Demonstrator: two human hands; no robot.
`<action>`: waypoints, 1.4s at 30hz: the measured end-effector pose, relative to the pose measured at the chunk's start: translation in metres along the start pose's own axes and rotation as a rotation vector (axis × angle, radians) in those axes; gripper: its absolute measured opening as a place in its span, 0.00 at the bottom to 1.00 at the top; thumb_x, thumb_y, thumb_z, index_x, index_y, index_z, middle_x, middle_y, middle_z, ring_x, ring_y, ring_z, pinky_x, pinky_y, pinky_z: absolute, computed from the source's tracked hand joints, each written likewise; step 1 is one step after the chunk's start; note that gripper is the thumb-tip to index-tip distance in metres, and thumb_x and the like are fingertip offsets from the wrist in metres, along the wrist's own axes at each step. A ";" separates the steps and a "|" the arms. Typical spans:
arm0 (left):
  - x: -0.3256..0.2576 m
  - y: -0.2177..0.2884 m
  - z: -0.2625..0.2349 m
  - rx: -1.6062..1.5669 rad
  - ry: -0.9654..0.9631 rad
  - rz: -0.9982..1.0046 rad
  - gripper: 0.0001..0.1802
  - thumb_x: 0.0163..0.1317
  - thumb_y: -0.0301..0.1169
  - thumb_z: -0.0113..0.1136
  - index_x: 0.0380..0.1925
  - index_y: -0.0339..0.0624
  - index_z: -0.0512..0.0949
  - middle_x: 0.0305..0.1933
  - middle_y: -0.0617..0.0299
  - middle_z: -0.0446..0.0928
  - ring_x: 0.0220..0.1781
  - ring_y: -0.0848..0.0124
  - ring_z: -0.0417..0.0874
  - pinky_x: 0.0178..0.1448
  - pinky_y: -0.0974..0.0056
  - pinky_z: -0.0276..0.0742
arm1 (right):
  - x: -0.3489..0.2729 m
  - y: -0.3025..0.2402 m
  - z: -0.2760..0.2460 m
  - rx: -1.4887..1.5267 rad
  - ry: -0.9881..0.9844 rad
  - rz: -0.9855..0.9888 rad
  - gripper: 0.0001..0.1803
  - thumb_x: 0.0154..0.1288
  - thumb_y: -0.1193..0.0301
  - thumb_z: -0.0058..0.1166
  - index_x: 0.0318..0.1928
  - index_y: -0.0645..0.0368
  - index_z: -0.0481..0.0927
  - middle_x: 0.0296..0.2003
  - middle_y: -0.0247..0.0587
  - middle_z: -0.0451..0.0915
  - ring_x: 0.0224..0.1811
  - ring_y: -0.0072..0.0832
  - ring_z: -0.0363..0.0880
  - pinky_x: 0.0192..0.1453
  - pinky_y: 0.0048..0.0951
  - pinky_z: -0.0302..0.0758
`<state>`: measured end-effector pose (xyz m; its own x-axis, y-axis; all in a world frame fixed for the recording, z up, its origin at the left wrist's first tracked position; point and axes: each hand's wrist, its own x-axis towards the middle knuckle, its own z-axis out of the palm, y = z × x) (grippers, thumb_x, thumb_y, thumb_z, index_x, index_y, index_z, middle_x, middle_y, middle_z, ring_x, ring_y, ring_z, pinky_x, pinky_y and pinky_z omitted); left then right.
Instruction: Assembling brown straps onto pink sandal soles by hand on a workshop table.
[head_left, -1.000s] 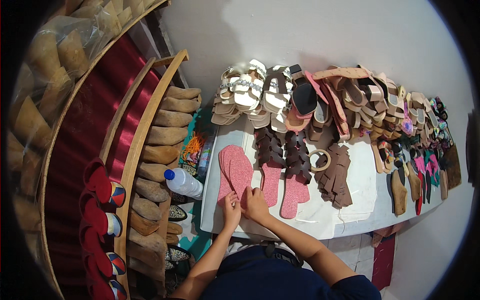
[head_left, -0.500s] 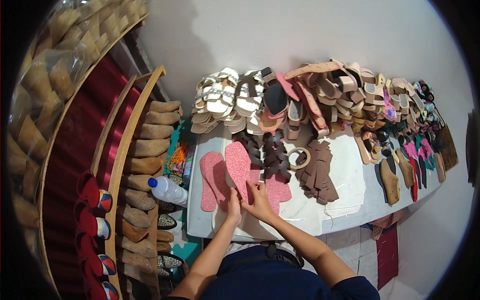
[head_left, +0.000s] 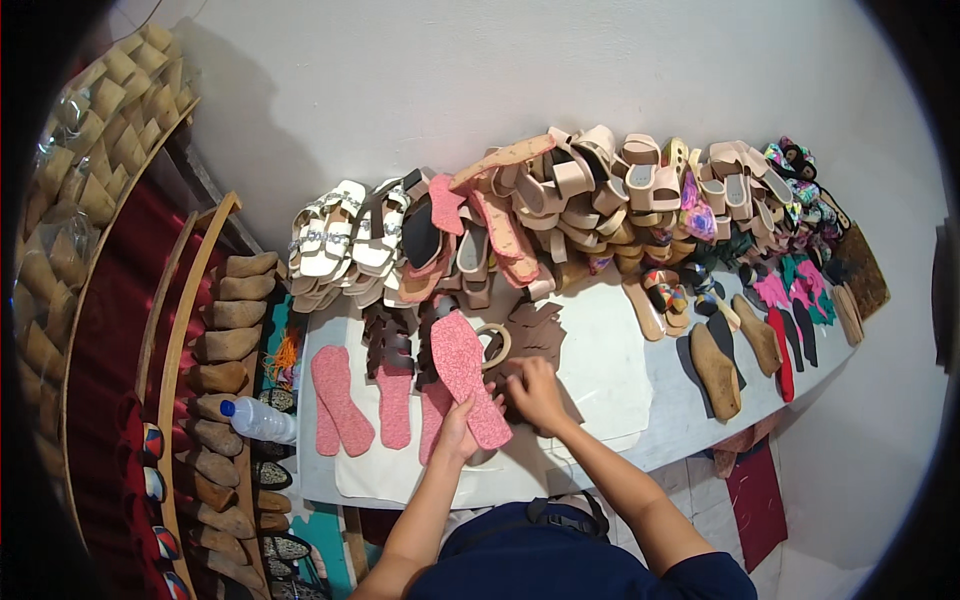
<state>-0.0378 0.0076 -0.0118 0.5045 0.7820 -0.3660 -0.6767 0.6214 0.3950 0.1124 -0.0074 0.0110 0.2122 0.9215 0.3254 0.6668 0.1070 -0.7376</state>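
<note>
My left hand (head_left: 457, 437) is closed around the lower edge of a pink speckled insole (head_left: 463, 362), raised over the table and tilted. My right hand (head_left: 538, 396) is at the near end of a pile of brown strap pieces (head_left: 536, 338), fingers curled down onto it; whatever they pinch is hidden. A roll of tape (head_left: 497, 346) lies beside that pile, partly behind the raised insole. Left of my left hand, more pink insoles (head_left: 331, 405) lie flat. Dark brown cut strips (head_left: 388, 340) lie above them, one overlapping the top of an insole.
Finished sandals (head_left: 330, 235) and beige shoes (head_left: 655, 185) are heaped along the wall. Wooden shoe lasts (head_left: 715, 372) lie on the right of the table (head_left: 620, 465). A rack of lasts (head_left: 235, 345) and a water bottle (head_left: 262, 420) stand at the left.
My right hand has let go of the insole and moved right to the brown strap pieces. My left hand keeps hold of the insole. The view has turned right.
</note>
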 end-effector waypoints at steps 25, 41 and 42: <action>0.044 -0.051 0.038 0.185 0.147 -0.031 0.24 0.59 0.49 0.40 0.38 0.38 0.70 0.24 0.56 0.72 0.29 0.64 0.76 0.33 0.63 0.74 | 0.100 0.103 -0.011 -0.624 -0.427 -0.737 0.08 0.52 0.69 0.43 0.29 0.58 0.73 0.31 0.36 0.73 0.37 0.30 0.71 0.40 0.29 0.69; 0.042 -0.044 0.064 0.082 0.117 0.055 0.21 0.59 0.46 0.40 0.34 0.36 0.69 0.25 0.58 0.69 0.26 0.68 0.73 0.34 0.63 0.74 | 0.107 0.103 -0.107 0.219 -0.424 -0.197 0.09 0.55 0.68 0.50 0.36 0.59 0.76 0.26 0.46 0.76 0.29 0.30 0.75 0.33 0.27 0.70; 0.043 -0.044 0.064 0.065 0.095 0.054 0.21 0.60 0.46 0.41 0.34 0.36 0.68 0.26 0.58 0.69 0.27 0.68 0.73 0.35 0.63 0.74 | 0.105 0.103 -0.114 0.303 -0.466 -0.084 0.11 0.57 0.69 0.48 0.38 0.61 0.76 0.29 0.41 0.78 0.30 0.21 0.74 0.35 0.21 0.69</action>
<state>0.0479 0.0174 0.0089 0.4129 0.8084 -0.4194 -0.6641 0.5824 0.4688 0.2848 0.0582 0.0366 -0.2165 0.9654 0.1457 0.4179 0.2264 -0.8798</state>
